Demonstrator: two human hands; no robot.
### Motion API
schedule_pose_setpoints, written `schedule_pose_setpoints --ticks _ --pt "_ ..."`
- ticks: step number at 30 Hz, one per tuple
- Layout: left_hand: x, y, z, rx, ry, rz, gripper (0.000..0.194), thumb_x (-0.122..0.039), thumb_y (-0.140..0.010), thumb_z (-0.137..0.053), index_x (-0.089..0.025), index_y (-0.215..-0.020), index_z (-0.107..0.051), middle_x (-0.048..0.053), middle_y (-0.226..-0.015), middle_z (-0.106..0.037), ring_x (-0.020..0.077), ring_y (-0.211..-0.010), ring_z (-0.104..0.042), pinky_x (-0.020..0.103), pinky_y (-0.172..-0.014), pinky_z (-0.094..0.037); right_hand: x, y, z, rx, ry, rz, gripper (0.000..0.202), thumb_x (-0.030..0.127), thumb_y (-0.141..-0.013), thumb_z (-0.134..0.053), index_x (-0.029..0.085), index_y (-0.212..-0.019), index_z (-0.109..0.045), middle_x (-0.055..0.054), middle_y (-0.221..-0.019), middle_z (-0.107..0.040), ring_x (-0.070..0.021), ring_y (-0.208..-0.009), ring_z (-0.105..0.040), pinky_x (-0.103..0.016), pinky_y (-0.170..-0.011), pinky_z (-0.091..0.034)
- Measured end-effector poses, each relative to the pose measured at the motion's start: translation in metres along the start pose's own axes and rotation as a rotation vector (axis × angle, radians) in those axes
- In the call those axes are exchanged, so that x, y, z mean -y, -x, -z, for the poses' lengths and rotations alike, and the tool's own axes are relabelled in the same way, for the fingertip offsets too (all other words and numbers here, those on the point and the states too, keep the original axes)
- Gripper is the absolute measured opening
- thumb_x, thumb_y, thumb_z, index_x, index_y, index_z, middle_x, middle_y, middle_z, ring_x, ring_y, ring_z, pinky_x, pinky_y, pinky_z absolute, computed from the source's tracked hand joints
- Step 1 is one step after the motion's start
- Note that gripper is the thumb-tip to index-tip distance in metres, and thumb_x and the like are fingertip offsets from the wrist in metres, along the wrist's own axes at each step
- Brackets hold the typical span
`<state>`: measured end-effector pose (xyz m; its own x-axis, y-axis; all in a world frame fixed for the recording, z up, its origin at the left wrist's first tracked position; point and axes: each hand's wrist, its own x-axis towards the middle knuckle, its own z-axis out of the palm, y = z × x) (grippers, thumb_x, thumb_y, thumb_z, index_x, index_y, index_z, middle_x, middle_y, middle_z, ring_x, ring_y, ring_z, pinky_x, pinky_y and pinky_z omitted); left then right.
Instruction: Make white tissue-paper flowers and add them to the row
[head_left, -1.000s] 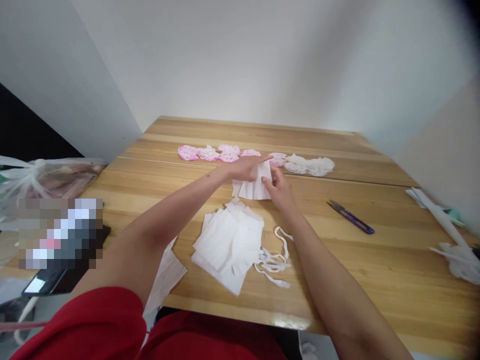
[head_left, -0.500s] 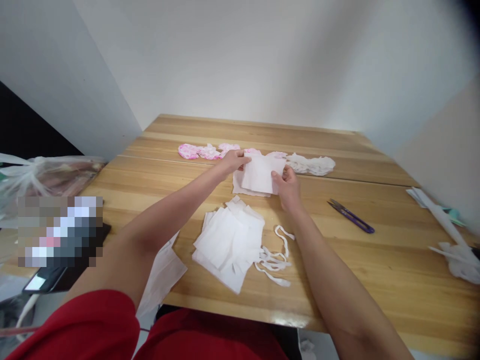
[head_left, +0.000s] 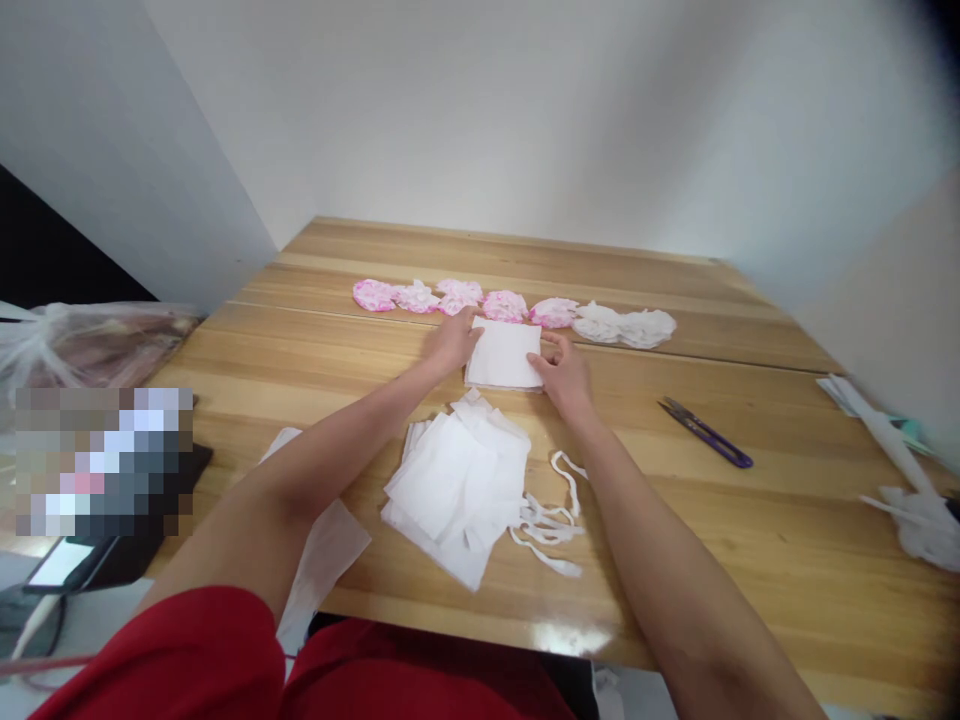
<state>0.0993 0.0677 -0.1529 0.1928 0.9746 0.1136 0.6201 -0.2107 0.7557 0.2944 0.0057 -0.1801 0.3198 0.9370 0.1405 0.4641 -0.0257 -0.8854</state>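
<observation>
A small square stack of thin white tissue sheets (head_left: 504, 356) lies on the wooden table in front of me. My left hand (head_left: 450, 342) grips its left edge, with the fingertips at the far left corner. On the other side, my right hand (head_left: 566, 378) has its thumb on top of the right edge and its index finger at the far corner. Closer to me is a looser, fanned pile of white sheets (head_left: 457, 480). Thin white strips (head_left: 544, 520) lie curled beside that pile.
Behind my hands runs a row of crumpled pink-and-white tissue puffs (head_left: 504, 305) and white ones (head_left: 626, 325). Purple-handled thread snips (head_left: 706, 433) lie at the right. More white sheets (head_left: 330, 550) rest under my left forearm. Plastic bags (head_left: 97, 345) stand at the left.
The top sheet has come down onto the sheet beneath, and their edges now line up. Both hands have lowered with it, the right one shifting slightly left.
</observation>
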Motion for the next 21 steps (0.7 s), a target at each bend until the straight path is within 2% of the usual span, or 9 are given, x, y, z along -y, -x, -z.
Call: schedule_pose_setpoints --ticks 3,7,10,15,21 --pt "0.004 0.004 -0.001 0.031 -0.163 -0.041 0.046 -0.028 -0.089 -0.051 -0.025 -0.135 -0.048 0.009 -0.119 -0.067 0.0247 -0.108 -0.062 0.035 -0.089 -0.046 0.004 -0.001 0.0 -0.043 0.124 0.0 0.049 0.032 -0.068 -0.067 0.02 -0.116 -0.063 0.0 -0.069 -0.066 -0.0211 -0.068 -0.059 -0.039 -0.076 -0.047" --pt "0.002 0.006 -0.002 0.04 -0.167 -0.063 0.05 -0.029 -0.09 -0.051 -0.027 -0.139 -0.044 0.008 -0.125 -0.065 0.0244 -0.11 -0.062 0.033 -0.087 -0.046 0.008 -0.001 0.003 -0.048 0.205 0.0 0.049 0.032 -0.072 -0.064 0.019 -0.119 -0.062 -0.002 -0.072 -0.068 -0.0213 -0.068 -0.061 -0.036 -0.072 -0.046" --pt "0.0 0.006 -0.001 0.029 -0.172 -0.059 0.049 -0.029 -0.09 -0.05 -0.026 -0.139 -0.044 0.008 -0.122 -0.067 0.0247 -0.107 -0.063 0.033 -0.085 -0.046 0.007 -0.002 0.005 -0.042 0.243 -0.004 0.048 0.032 -0.073 -0.063 0.019 -0.119 -0.063 -0.001 -0.071 -0.068 -0.0207 -0.066 -0.061 -0.034 -0.069 -0.046" --pt "-0.001 0.009 0.0 0.039 -0.238 -0.067 0.05 -0.029 -0.09 -0.051 -0.023 -0.14 -0.045 0.008 -0.102 -0.072 0.0262 -0.101 -0.065 0.033 -0.081 -0.046 0.003 -0.006 0.007 -0.027 0.296 -0.007 0.046 0.033 -0.073 -0.063 0.019 -0.116 -0.064 -0.001 -0.07 -0.069 -0.0208 -0.066 -0.061 -0.033 -0.068 -0.046" --pt "-0.006 0.013 -0.002 0.063 -0.339 -0.09 0.052 -0.031 -0.091 -0.052 -0.023 -0.142 -0.044 0.01 -0.105 -0.071 0.027 -0.102 -0.064 0.033 -0.082 -0.046 0.002 -0.007 0.009 -0.028 0.36 -0.006 0.044 0.032 -0.076 -0.061 0.018 -0.117 -0.064 -0.004 -0.076 -0.071 -0.0214 -0.07 -0.063 -0.034 -0.071 -0.047"
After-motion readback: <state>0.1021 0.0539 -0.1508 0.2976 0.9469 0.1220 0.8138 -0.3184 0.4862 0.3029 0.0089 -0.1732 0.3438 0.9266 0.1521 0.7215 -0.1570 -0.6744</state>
